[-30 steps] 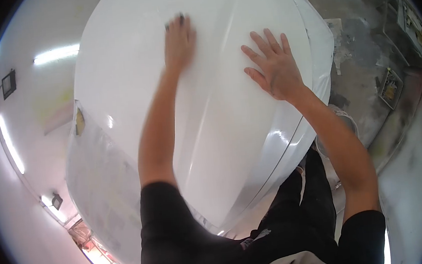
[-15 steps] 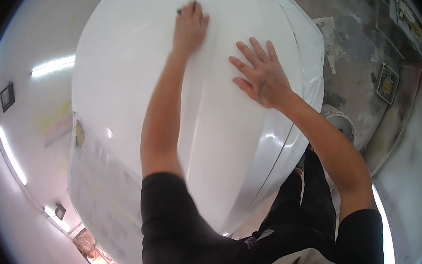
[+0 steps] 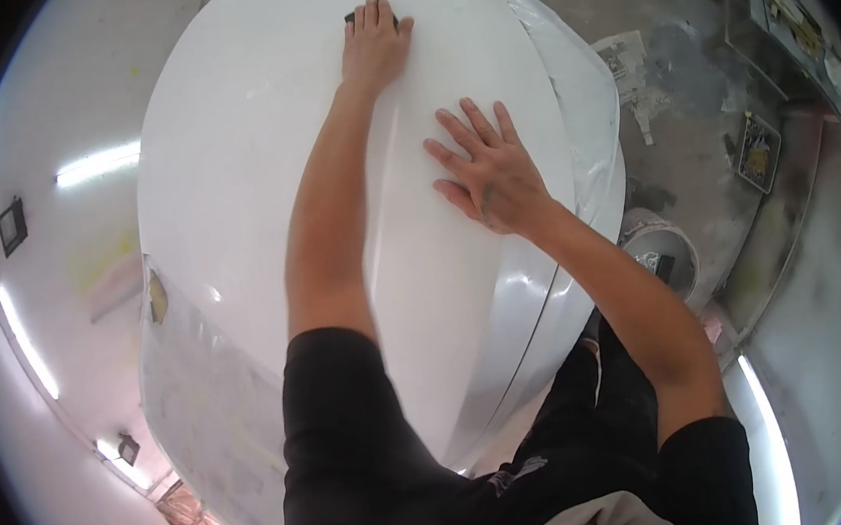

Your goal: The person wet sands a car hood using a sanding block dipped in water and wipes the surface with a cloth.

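"What's just changed?"

"The left hand [image 3: 377, 48], fingers together and gripping a dark piece [image 3: 351, 17] against the white panel [image 3: 229, 129], reaches farther forward than 1 second ago, so the contact seems nearer the crease [image 3: 384, 186]."

"And the right hand [image 3: 495, 174]?"

"Spread on the panel, as before; more of the bucket [image 3: 679, 240] shows."

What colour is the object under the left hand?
The object looks black where it shows past the left hand, best seen in the head view.
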A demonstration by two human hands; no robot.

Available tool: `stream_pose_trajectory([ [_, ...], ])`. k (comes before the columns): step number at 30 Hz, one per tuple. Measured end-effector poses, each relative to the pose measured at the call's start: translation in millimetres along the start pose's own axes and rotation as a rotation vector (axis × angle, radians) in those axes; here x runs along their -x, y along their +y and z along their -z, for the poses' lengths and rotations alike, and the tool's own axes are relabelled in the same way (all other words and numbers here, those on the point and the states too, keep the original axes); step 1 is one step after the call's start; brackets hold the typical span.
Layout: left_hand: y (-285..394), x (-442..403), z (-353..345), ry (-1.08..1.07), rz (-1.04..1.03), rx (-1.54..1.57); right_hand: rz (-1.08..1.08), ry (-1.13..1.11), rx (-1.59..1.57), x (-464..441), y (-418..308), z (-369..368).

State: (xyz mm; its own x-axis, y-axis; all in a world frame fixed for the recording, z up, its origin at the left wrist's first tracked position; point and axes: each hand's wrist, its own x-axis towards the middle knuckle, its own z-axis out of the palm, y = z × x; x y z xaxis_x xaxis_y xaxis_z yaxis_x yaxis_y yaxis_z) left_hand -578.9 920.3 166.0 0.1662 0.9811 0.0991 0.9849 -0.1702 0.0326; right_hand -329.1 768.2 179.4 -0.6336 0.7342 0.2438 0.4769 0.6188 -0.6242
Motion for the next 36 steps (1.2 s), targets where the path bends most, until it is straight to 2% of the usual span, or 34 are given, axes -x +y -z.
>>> stream_pose_trajectory([
  [2,8,61,24,0.034,-0.107,-0.029,-0.016,0.005,-0.020,-4,-1,2],
  [6,32,249,91,-0.216,-0.009,0.069,-0.060,0.000,-0.042,-6,2,5],
  [8,22,235,80,-0.235,-0.011,0.049,-0.032,0.029,-0.028,-4,2,2],
  [12,-26,23,11,-0.040,0.110,0.061,-0.015,0.008,-0.001,-6,4,2],
  [14,-25,-21,-6,-0.015,0.249,-0.018,0.024,0.066,0.016,-3,3,-3],
  [16,-22,23,8,-0.019,0.081,0.027,0.024,0.072,0.018,-3,2,-3],
  [18,-8,113,39,-0.027,-0.047,0.017,0.017,0.064,-0.006,-4,-4,-2],
  [20,17,224,77,-0.124,-0.006,0.085,-0.010,0.042,-0.013,-5,0,2],
  [22,32,272,100,-0.259,0.116,0.068,-0.019,0.061,-0.011,-5,6,3],
  [23,24,256,94,-0.223,0.076,0.053,-0.012,0.057,-0.022,-5,1,1],
  [26,-14,106,32,-0.031,-0.055,0.018,-0.004,0.055,-0.046,-5,3,0],
  [28,-3,8,15,-0.066,0.043,-0.017,0.006,0.055,-0.018,-5,8,-2],
  [29,-6,-13,-3,-0.010,0.070,-0.051,0.008,0.049,-0.015,-3,5,-5],
  [30,-9,-16,-16,0.041,0.105,-0.080,0.012,0.046,0.014,0,4,-8],
  [33,0,61,27,-0.035,-0.037,0.021,0.015,0.020,0.062,-4,4,-10],
  [34,7,116,43,-0.013,-0.048,0.004,0.017,0.016,0.048,-4,0,-10],
  [36,33,225,77,-0.137,0.062,-0.014,0.006,0.008,0.045,-4,2,-7],
])
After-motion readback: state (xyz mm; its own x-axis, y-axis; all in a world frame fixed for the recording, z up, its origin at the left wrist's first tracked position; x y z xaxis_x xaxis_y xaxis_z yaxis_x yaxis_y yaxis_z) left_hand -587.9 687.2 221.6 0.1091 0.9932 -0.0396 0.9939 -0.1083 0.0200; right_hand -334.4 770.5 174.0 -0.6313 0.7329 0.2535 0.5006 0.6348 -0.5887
